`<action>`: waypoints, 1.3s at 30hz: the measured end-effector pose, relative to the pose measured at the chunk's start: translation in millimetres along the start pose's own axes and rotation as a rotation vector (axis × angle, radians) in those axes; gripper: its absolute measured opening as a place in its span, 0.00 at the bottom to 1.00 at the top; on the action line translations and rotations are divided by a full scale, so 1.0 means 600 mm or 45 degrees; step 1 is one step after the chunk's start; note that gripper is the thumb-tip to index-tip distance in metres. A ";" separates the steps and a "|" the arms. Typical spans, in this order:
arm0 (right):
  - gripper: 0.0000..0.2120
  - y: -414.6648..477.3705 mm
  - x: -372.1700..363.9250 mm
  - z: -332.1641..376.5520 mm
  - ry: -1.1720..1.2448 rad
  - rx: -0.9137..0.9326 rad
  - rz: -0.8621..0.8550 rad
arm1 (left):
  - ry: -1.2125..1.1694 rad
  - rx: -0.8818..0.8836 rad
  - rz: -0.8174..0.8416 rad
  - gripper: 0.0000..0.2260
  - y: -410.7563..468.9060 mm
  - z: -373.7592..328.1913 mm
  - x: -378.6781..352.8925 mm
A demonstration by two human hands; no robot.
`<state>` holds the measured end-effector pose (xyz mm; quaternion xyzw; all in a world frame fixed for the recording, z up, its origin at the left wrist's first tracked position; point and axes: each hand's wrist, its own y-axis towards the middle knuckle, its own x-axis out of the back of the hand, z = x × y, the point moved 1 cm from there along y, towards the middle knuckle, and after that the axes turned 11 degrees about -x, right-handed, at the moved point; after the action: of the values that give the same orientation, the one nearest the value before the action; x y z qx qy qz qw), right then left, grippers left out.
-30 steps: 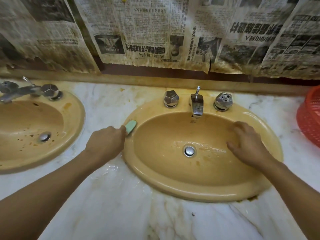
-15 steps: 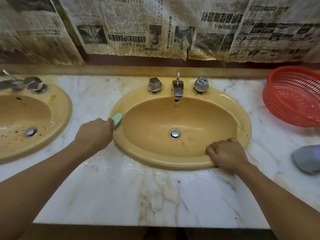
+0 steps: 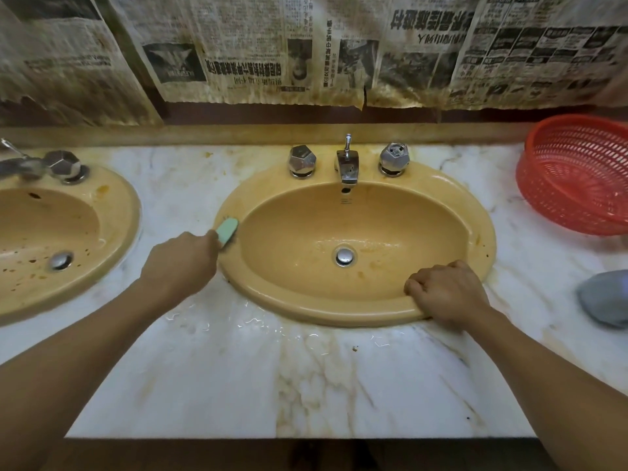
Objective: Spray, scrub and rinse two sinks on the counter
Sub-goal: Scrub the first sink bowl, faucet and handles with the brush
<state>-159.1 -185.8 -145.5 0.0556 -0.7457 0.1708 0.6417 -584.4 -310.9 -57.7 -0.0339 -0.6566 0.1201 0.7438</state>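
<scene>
Yellowed newspaper sheets (image 3: pixel 258 45) hang across the far wall above a pale marble counter (image 3: pixel 238 375) veined with brown stains.

At the far left, the left sink (image 3: pixel 125 212) is set into the counter and only partly in view. It is a tan oval basin speckled with dark and orange spots around its metal drain (image 3: pixel 61 260). A faceted chrome knob (image 3: pixel 64 164) stands on its far rim.

To the right of it, the left hand (image 3: pixel 178 263) reaches forward with its fingers closed around a pale green scrubber (image 3: pixel 227 230). The free end of the scrubber lies on the left rim of the right sink (image 3: pixel 475 212). A thin film of water (image 3: pixel 265 326) glistens on the marble just near of that rim.

The right sink sits in the middle of the counter, also tan, with a little wetness around its drain plug (image 3: pixel 345 255). On its far rim stand a chrome handle (image 3: pixel 302 160), a spout (image 3: pixel 348 166) and a second handle (image 3: pixel 394 158), in that order.

The right hand (image 3: pixel 445 294) rests on the near right rim of this sink. Its fingers are curled into a fist with nothing showing in them.

Farther right, a red mesh basket (image 3: pixel 577 175) stands tilted near the far edge of the counter. Nearer, a grey-blue object (image 3: pixel 606 300) is cut off by the edge of the view.
</scene>
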 end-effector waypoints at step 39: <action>0.16 0.062 0.132 0.165 2.211 -0.911 0.576 | -1.036 -0.208 -0.094 0.08 0.093 -0.386 0.048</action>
<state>-276.9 -172.4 -86.9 -0.4337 -0.0124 0.0348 0.9003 -360.5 -225.6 -73.0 -0.0191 -0.9051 0.0444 0.4225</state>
